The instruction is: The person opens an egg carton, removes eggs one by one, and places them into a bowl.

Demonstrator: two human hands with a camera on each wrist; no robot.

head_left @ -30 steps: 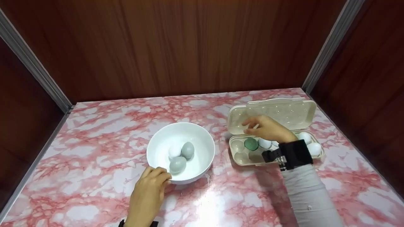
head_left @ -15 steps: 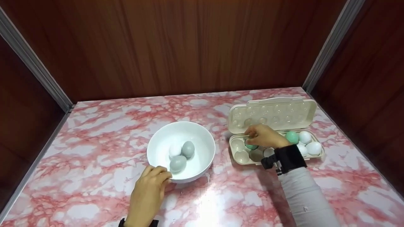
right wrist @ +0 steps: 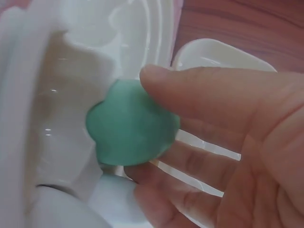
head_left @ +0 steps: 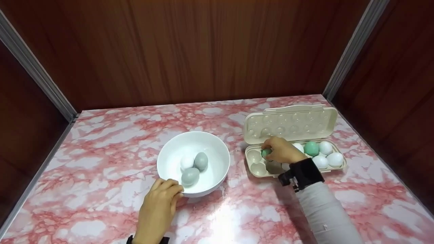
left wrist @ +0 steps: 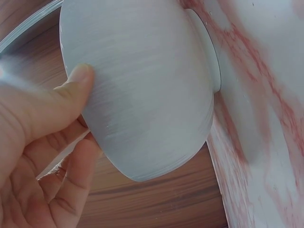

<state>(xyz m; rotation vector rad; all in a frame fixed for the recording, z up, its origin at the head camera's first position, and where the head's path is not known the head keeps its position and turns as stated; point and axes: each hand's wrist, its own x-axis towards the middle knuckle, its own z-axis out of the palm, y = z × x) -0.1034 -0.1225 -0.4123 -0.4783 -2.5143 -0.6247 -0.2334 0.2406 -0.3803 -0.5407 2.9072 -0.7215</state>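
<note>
My left hand [head_left: 157,206] pinches the near left rim of a white bowl [head_left: 217,149]. The left wrist view shows the thumb on the outer wall of the bowl [left wrist: 142,95], with the other fingers at the rim. Inside lie a white egg [head_left: 186,162] and two grey-green eggs [head_left: 191,176]. Over an egg carton [head_left: 256,171] with its lid up, my right hand [head_left: 284,150] holds a green egg [right wrist: 133,126] between thumb and fingers. This egg is still at its back-row cup. Two front-left cups and the far back-left cup of the carton hold no egg.
Several white eggs [head_left: 335,159] and another green egg [head_left: 311,148] sit in the carton's right part. Its raised lid [head_left: 291,123] stands behind. Wood panels [head_left: 190,51] close off the back and sides of the pink marbled table [head_left: 112,162].
My right hand has come down from above the carton, and its thumb and fingers have closed around the green egg. The left hand and the bowl have stayed in place.
</note>
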